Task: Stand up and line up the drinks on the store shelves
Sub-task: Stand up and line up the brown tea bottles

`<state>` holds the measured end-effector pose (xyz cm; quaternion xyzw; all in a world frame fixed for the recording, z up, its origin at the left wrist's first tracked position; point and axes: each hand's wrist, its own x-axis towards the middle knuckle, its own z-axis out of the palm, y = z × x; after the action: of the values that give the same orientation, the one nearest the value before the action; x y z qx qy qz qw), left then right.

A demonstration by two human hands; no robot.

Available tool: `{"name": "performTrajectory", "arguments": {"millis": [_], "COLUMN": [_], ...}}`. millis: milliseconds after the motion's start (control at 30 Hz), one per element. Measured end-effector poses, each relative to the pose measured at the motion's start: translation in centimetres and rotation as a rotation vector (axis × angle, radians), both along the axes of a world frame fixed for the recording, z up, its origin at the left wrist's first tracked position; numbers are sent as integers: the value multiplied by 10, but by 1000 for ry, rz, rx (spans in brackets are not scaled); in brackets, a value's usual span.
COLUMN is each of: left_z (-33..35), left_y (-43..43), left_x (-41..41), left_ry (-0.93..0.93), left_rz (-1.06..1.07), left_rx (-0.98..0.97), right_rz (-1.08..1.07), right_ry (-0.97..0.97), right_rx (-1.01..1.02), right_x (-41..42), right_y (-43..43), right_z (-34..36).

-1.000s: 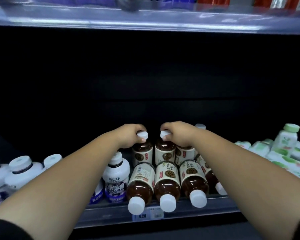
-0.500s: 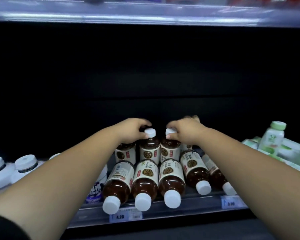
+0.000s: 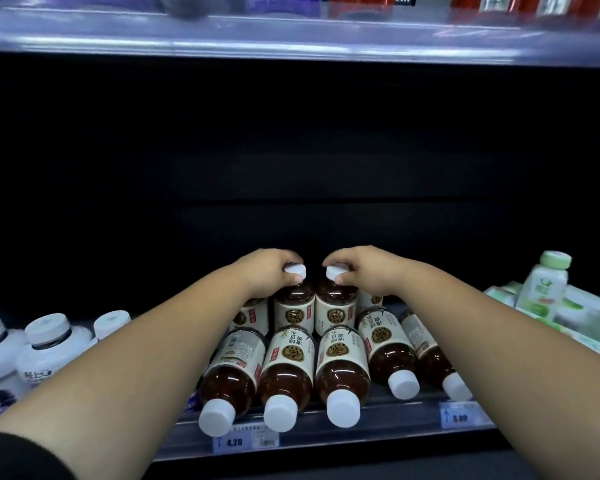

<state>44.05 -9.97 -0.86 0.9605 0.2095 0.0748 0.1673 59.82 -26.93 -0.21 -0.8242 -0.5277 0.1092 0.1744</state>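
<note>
head view | looks forward and down | near shelf (image 3: 378, 433) front

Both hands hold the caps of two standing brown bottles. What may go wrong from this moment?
1. The left hand and the right hand grip the upright bottles only at the caps, so one might tilt and knock the bottles standing beside it.
2. The lying bottles rest below the forearms, with their caps at the shelf edge. A brushing arm could roll one off.
</note>
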Motion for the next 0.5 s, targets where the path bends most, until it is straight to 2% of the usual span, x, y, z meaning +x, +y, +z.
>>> {"name": "performTrajectory", "arguments": {"millis": [67,133,200,300,500], "left_z": [1,1,1,3,-4], "left_y": [-1,-2,-7,-23,-39], "left_x": [2,5,9,22,40], "left_ry": [8,-17,-74,-123,-63], "left_rz": [-2,-4,-22,-93,-152], "left_rx": [-12,-28,-73,-55,-27], "right_rz": [-17,-114,-164,-153,-163], "right_ry": [30,-33,-55,27,52], "right_rx": [145,321,282,124,120], "right_x": [4,19,32,40,45], "right_y": [-8,-16,-24,-30,-23], "right_z": [3,6,5,-5,-11]}}
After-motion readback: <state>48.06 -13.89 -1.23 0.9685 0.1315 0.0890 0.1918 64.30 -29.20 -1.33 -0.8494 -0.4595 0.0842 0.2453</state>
